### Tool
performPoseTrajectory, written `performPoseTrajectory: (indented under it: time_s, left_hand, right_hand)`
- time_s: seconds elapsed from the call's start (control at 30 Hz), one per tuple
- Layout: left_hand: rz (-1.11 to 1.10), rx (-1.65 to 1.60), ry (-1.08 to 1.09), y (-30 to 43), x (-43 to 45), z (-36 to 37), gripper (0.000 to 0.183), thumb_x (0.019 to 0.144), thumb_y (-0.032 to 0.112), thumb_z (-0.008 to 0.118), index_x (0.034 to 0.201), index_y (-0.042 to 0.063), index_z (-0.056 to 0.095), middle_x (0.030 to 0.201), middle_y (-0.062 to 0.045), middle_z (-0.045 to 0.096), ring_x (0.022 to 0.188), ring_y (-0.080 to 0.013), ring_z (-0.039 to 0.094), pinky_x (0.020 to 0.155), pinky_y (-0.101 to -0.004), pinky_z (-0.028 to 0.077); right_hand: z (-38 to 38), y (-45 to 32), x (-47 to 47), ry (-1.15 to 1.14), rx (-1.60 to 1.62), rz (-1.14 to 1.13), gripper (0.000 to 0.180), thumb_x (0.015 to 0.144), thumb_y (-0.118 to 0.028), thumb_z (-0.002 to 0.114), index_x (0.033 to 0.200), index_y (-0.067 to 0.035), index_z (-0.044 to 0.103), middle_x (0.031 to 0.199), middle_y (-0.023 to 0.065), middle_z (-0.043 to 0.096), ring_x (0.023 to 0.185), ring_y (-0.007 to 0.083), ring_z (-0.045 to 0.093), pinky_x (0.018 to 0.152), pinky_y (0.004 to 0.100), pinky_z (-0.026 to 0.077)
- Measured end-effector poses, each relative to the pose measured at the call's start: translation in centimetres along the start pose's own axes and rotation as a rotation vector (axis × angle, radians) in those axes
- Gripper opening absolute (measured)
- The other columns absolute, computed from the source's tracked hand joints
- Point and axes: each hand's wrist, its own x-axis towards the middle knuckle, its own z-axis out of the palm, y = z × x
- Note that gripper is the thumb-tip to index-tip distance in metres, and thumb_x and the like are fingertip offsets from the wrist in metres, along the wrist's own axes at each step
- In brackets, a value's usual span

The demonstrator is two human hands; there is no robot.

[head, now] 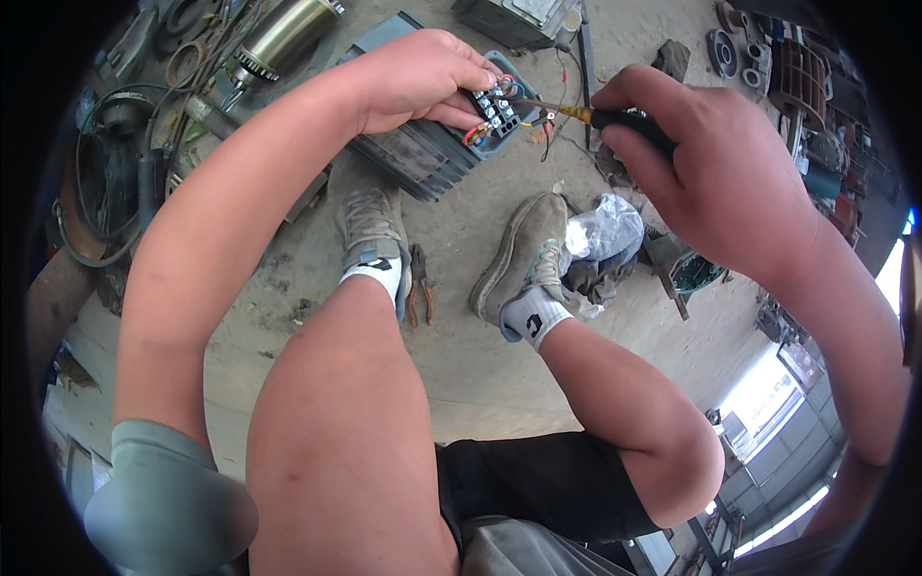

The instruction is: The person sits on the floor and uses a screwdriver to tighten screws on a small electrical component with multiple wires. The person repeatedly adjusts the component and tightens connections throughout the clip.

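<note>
My left hand (pixel 439 83) grips a black terminal block (pixel 495 115) with metal screws, its thumb on the upper end and fingers along the side. Red, blue and yellow wires run from the block at the open grey junction box (pixel 529 90) of a finned electric motor (pixel 425 155). In my right hand (pixel 691 144) is a screwdriver (pixel 576 113) with a black and yellow handle. Its shaft points left to the block, and the tip reaches the screws; whether it sits in a screw slot I cannot tell.
Combination pliers (pixel 420 288) lie on the concrete floor between my shoes. Beside my right shoe is a clear plastic bag (pixel 609 227). A brass-coloured cylindrical motor (pixel 288 36) and black cables (pixel 155 122) are at upper left. A rusty rotor (pixel 798 79) stands among parts at right.
</note>
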Motion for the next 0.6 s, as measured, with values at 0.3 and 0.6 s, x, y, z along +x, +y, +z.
performPoseTrajectory:
  time_s: [0.3, 0.6]
  left_hand:
    - [0.004, -0.008, 0.006, -0.05, 0.15, -0.07, 0.033, 0.114, 0.013, 0.059, 0.139, -0.007, 0.064, 0.127, -0.014, 0.076, 0.112, -0.0191, 0.079, 0.098, -0.0304, 0.067]
    - [0.016, -0.020, 0.008, -0.04, 0.19, 0.05, 0.034, 0.113, 0.012, 0.058, 0.140, -0.009, 0.064, 0.128, -0.016, 0.076, 0.111, -0.0205, 0.080, 0.097, -0.0318, 0.068]
  right_hand:
    - [-0.02, -0.07, 0.26, -0.007, -0.028, -0.023, 0.021, 0.103, -0.013, 0.073, 0.122, -0.007, 0.069, 0.071, 0.0170, 0.065, 0.071, 0.0400, 0.069, 0.067, 0.0499, 0.052]
    - [-0.15, -0.15, 0.67, -0.042, -0.052, -0.019, 0.020, 0.101, -0.012, 0.073, 0.120, -0.007, 0.068, 0.078, 0.0160, 0.068, 0.076, 0.0407, 0.071, 0.070, 0.0508, 0.054]
